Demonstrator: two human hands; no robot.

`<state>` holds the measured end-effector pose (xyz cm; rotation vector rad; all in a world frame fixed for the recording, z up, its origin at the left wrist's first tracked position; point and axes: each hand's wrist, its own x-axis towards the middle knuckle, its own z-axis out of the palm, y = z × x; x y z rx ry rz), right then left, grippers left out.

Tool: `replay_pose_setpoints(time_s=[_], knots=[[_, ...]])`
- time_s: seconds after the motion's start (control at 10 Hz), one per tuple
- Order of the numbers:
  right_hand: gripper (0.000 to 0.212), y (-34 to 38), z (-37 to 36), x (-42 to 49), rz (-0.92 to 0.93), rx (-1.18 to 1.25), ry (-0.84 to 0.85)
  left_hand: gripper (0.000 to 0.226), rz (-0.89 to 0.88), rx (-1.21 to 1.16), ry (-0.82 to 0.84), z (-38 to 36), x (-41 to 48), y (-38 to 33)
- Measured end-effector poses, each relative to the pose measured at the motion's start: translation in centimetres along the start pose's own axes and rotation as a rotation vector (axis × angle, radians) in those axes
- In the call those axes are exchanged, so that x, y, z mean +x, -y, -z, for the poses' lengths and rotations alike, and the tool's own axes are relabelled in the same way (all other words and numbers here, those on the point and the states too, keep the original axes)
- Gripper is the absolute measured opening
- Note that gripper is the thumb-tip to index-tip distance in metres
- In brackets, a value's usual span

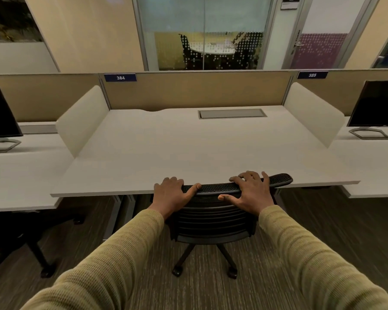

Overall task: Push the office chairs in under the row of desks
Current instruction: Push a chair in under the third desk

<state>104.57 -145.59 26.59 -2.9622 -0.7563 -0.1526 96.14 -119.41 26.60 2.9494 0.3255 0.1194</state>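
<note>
Left hand (170,193) and right hand (251,193) rest palm-down, arms outstretched.

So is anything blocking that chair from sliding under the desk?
Nothing visible does. Both hands, left and right, rest on the chair backrest, already at the desk edge; the space beneath is mostly hidden.

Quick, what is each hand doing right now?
Left hand: closed on the chair backrest top edge.
Right hand: fingers spread, resting on the same edge.
</note>
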Motion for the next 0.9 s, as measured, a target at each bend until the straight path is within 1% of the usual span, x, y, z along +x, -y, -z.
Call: replay_pose_setpoints(time_s=[0.2, 0.3, 0.4, 0.5, 0.6, 0.7, 0.8, 0.9], knots=[[0.104, -0.7, 0.1, 0.9, -0.013, 0.002, 0.027, 0.069, -0.035, -0.063, 0.0, 0.0, 0.1, 0.5], [0.105, -0.3, -0.1, 1.1, -0.012, -0.002, 0.017, 0.067, -0.027, -0.082, 0.011, 0.2, -0.2, 1.0], [0.109, 0.1, 0.3, 1.3, -0.025, 0.0, 0.065, 0.063, -0.051, -0.107, 0.007, 0.5, -0.8, 1.6], [0.109, 1.1, 0.5, 1.7, -0.015, -0.026, 0.144, 0.068, -0.071, -0.114, 0.005, 0.4, -1.6, 2.5], [0.103, 4.0, 0.4, 1.9, 0.061, -0.033, 0.168, 0.077, -0.065, -0.139, 0.007, -0.1, -2.7, 3.6], [0.098, 8.5, -0.5, 2.2, 0.159, -0.03, 0.088, 0.078, -0.041, -0.174, -0.046, -0.4, -4.5, 6.2], [0.095, 15.2, -1.6, 1.6, 0.278, 0.026, -0.036, 0.079, 0.01, -0.131, -0.099, -0.8, -8.0, 10.6], [0.094, 21.6, -2.9, 1.2, 0.372, 0.035, -0.064, 0.079, 0.123, -0.117, -0.137, -0.8, -11.4, 16.3]])
